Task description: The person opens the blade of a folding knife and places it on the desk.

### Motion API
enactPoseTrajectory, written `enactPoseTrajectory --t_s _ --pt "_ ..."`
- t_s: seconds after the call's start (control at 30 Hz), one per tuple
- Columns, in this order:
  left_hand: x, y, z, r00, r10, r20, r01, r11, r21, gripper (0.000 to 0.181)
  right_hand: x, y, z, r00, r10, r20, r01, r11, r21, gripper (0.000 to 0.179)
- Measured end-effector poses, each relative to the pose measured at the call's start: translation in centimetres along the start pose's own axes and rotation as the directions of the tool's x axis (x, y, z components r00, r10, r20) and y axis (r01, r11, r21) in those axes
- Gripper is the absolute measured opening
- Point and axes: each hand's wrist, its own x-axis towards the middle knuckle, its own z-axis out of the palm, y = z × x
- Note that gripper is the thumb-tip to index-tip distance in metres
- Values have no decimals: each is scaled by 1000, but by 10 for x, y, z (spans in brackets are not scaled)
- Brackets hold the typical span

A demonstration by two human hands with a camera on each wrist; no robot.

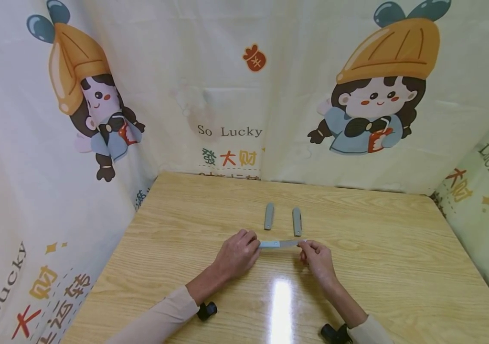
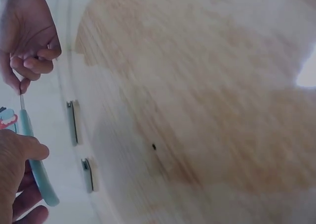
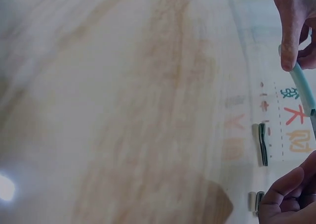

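A folding knife (image 1: 269, 244) with a pale blue handle is unfolded and held level above the table between both hands. My left hand (image 1: 237, 253) grips the handle, its thumb (image 2: 37, 149) lying along it in the left wrist view. At the other end, my right hand (image 1: 319, 262) pinches the tip of the blade (image 1: 288, 243) between thumb and fingers, covering the point. Beyond the hands, two grey folded pocket knives lie side by side on the table, one on the left (image 1: 269, 216) and one on the right (image 1: 297, 221).
The wooden table (image 1: 399, 248) is backed and flanked by a printed cloth (image 1: 296, 95) with cartoon figures and lettering. Black wrist devices show below the left forearm (image 1: 207, 311) and at the right cuff (image 1: 334, 333). Light glares off the table's front middle.
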Motion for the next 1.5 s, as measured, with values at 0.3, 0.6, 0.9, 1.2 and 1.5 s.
enactPoseTrajectory --t_s 0.3,0.6,0.9,1.2,1.5 --pt "2 -9 -1 996 51 -71 -50 999 3 14 1 -7 4 1000 -2 18 1 998 55 29" --pt "5 -14 -2 993 5 -118 -12 998 -62 12 1 -5 3 995 -91 39 89 995 52 40" --pt "7 -17 0 980 -185 -77 163 958 -236 11 -1 2 1 978 -182 101 184 983 -10 37" --pt "9 -18 -1 910 -412 47 389 809 -441 9 -4 4 -1 958 -231 173 244 968 -60 28" --pt "13 -27 9 789 -589 175 574 603 -554 13 -5 6 -2 959 -195 207 222 969 -113 24"
